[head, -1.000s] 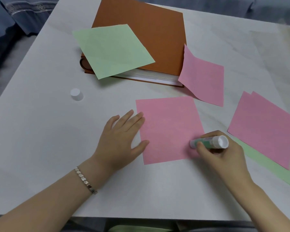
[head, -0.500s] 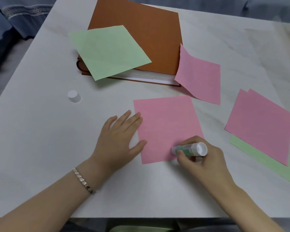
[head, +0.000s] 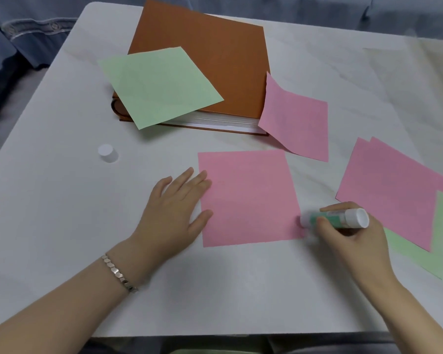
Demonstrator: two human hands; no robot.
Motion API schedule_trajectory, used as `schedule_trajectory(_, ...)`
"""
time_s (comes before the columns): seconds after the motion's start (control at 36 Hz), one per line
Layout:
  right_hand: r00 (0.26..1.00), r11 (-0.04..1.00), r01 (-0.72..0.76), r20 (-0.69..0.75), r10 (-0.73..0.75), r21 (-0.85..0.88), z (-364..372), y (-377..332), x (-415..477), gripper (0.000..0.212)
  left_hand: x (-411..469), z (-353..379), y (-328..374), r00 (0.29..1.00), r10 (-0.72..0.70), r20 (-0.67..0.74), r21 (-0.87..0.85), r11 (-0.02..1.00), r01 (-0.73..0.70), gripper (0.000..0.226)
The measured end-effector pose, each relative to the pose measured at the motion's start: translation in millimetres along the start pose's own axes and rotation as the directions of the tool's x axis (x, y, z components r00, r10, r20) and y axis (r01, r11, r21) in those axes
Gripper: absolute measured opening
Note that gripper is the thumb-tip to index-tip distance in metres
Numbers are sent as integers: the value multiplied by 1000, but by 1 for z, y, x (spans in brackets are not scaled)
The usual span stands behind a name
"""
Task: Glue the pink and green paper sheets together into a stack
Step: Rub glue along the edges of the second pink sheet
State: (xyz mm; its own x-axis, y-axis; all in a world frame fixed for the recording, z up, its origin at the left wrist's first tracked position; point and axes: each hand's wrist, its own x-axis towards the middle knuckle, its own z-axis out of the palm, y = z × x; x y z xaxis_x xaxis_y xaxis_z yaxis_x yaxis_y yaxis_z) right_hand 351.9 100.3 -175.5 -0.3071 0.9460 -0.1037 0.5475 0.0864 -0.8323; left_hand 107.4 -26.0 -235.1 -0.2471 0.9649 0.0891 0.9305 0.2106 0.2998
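Observation:
A pink square sheet (head: 248, 198) lies flat in the middle of the white table (head: 49, 200). My left hand (head: 174, 208) rests flat on its left edge, fingers straight. My right hand (head: 348, 236) grips a green and white glue stick (head: 335, 218), its tip touching the sheet's right edge near the lower corner. A stack of pink sheets over green (head: 394, 190) lies at the right. A green sheet (head: 159, 85) rests on an orange book (head: 215, 62). Another pink sheet (head: 297, 118) leans against the book's right side.
The white glue cap (head: 108, 153) stands left of the sheets. The orange book takes up the far middle of the table. The front table edge runs just below my forearms. Blue fabric (head: 23, 34) lies beyond the far left corner.
My right hand has slid the glue stick back to the right, from the sheet's lower middle to its right edge. My left hand has stayed in place on the sheet.

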Motion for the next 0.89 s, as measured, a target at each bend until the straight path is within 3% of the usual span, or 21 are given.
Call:
schedule_trajectory(0.11,1000,1000,6,15,-6,21,-1,0,5,14,14,-7,-10,999,28,32,-9,1000,-28,48)
schedule_trajectory(0.28,996,998,16,87,-21,67,3,-4,6,20,22,-11,2,985,35,-167,39,999,-29,32)
schedule_trajectory(0.39,993,996,1,121,-11,86,3,-2,7,18,4,6,32,950,213,-227,44,977,-208,40)
schedule_trajectory(0.5,993,995,-11,115,-1,102,2,-1,10,18,-13,24,62,937,298,-181,4,953,-302,36)
schedule_trajectory(0.89,996,995,-11,90,2,97,1,-4,7,16,-24,21,52,956,286,-59,43,958,-284,42)
